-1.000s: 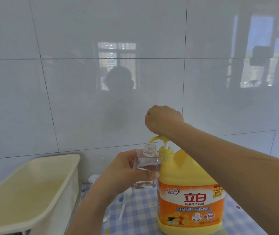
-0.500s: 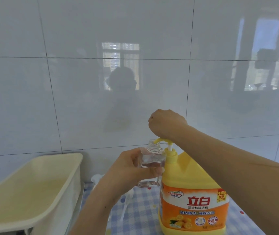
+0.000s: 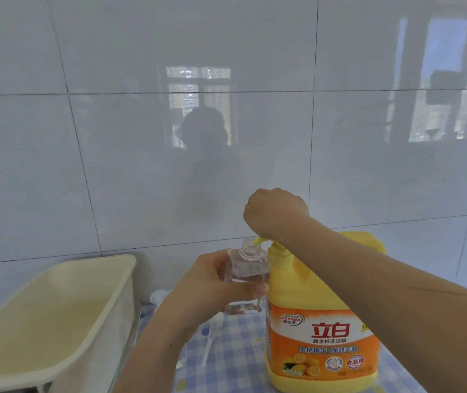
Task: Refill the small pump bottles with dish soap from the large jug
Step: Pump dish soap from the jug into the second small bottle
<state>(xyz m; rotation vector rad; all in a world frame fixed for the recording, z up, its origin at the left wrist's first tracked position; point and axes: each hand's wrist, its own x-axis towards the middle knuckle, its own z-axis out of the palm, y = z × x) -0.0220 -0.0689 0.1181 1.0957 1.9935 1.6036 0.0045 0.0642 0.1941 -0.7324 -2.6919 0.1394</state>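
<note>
**Clerk:** Largest items first?

**Inspector:** A glossy white tiled wall (image 3: pixel 113 165) fills the background. A cream plastic tub (image 3: pixel 107 282) stands at lower left. A blue checked cloth (image 3: pixel 235 350) covers the surface beside it.

**Clerk:** And the jug?

**Inspector:** The large yellow jug (image 3: pixel 323 304) stands upright on the cloth, right of centre, with its orange label facing the camera.

**Clerk:** The hands?

**Inspector:** The right hand (image 3: pixel 275 214) sits on top of the jug's pump head (image 3: pixel 279 252), knuckles up and fingers curled down over it. The fingertips are hidden. The left hand (image 3: pixel 212 290) grips the small clear bottle (image 3: pixel 245 268), with the fingers wrapped round its body and the thumb across the front.

**Clerk:** Where is the bottle?

**Inspector:** It is held off the cloth, touching the jug's shoulder. It is uncapped, and its open neck is directly under the yellow spout (image 3: pixel 259 240). Some clear liquid shows at the bottom.

**Clerk:** Anything smaller?

**Inspector:** A white piece with a thin tube (image 3: pixel 212 333) lies on the cloth below the left wrist.
</note>
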